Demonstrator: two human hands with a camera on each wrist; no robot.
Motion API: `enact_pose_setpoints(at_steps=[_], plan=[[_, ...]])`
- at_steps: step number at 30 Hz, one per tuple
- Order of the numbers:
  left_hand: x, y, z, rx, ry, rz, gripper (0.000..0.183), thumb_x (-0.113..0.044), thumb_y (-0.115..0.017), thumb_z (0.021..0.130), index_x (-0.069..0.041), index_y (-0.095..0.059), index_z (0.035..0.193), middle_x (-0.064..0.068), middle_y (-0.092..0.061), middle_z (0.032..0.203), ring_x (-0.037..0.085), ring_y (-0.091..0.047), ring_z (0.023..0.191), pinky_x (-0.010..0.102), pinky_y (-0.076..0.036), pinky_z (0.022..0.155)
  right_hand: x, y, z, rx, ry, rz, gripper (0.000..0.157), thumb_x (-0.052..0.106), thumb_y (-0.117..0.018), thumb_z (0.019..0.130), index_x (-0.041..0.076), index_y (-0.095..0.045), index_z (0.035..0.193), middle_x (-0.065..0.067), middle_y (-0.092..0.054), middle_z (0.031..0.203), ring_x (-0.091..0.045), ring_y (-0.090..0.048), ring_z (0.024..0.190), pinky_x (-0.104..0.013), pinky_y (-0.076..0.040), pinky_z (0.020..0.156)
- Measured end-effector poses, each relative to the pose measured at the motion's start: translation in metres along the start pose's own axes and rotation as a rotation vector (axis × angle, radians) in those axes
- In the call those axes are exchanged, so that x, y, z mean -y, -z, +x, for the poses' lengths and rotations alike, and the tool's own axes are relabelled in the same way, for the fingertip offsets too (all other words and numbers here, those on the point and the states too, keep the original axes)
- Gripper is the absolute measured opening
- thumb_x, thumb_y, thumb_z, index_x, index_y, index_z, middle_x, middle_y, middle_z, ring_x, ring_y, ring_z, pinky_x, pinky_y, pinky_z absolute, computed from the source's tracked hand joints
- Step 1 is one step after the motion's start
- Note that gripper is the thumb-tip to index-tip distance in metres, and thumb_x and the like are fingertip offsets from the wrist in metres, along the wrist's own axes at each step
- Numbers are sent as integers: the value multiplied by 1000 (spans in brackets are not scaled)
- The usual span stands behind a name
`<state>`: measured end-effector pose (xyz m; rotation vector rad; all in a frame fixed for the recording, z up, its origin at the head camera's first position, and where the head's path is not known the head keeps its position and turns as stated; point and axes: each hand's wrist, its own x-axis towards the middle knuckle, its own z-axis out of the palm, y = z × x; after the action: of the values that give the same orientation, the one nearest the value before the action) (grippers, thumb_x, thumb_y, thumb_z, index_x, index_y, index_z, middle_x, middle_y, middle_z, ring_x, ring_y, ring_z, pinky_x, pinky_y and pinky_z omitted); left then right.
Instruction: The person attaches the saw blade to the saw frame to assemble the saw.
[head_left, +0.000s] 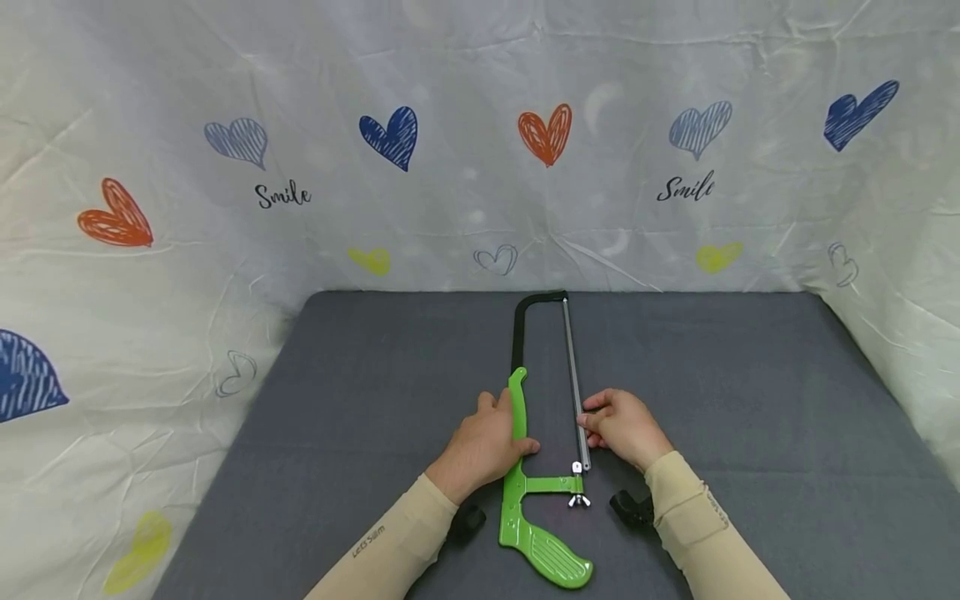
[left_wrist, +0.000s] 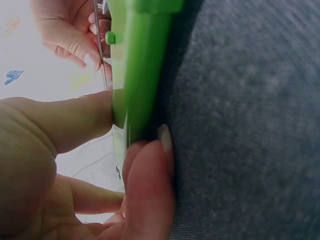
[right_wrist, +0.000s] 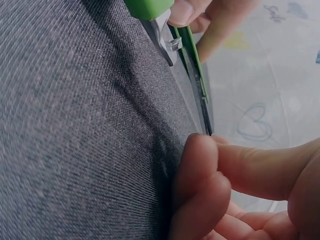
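Note:
A hacksaw with a green handle (head_left: 551,557) and a black front frame (head_left: 518,333) lies on the grey cloth, its handle toward me. My left hand (head_left: 483,442) grips the green frame, thumb on the inner side; the left wrist view shows its fingers (left_wrist: 150,185) around the edge. The silvery saw blade (head_left: 573,358) runs from the frame's far tip toward the near blade holder (head_left: 577,468). Near its lower end my right hand (head_left: 624,427) pinches the blade between thumb and fingers. The blade's near end lies just right of the holder; whether they touch, I cannot tell.
A wing nut (head_left: 578,501) sits below the holder. Black wrist devices (head_left: 632,508) show beside both forearms. Grey cloth (head_left: 750,400) covers the table, and a white sheet with printed hearts (head_left: 450,67) hangs behind and at the sides.

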<state>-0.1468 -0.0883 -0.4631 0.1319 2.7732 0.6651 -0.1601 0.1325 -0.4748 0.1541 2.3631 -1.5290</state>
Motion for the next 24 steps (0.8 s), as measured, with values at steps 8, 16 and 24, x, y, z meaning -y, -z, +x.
enact_pose_setpoints(at_steps=[8, 16, 24], plan=[[-1, 0, 1, 10, 10, -1, 99, -41, -85, 95, 1, -32, 168, 28, -49, 148, 36, -69, 90, 47, -58, 79, 0, 2, 0, -4, 1, -61, 24, 12, -71, 103, -2, -69, 122, -10, -73, 88, -20, -67, 75, -32, -53, 73], [0, 0, 2, 3, -1, 7, 100, -41, -85, 95, 2, -32, 168, 28, -50, 145, 34, -66, 84, 46, -57, 76, 2, 2, -1, 1, 12, -85, 26, 13, -73, 102, 0, -70, 124, -9, -75, 89, -19, -67, 76, -32, -52, 73], [1, -1, 1, 7, -3, 2, 100, -41, -84, 96, 2, -31, 168, 29, -49, 146, 33, -67, 83, 45, -57, 75, 0, -1, -1, -4, 14, -95, 25, 13, -74, 102, 0, -70, 123, -8, -77, 91, -19, -67, 75, -32, -52, 72]])
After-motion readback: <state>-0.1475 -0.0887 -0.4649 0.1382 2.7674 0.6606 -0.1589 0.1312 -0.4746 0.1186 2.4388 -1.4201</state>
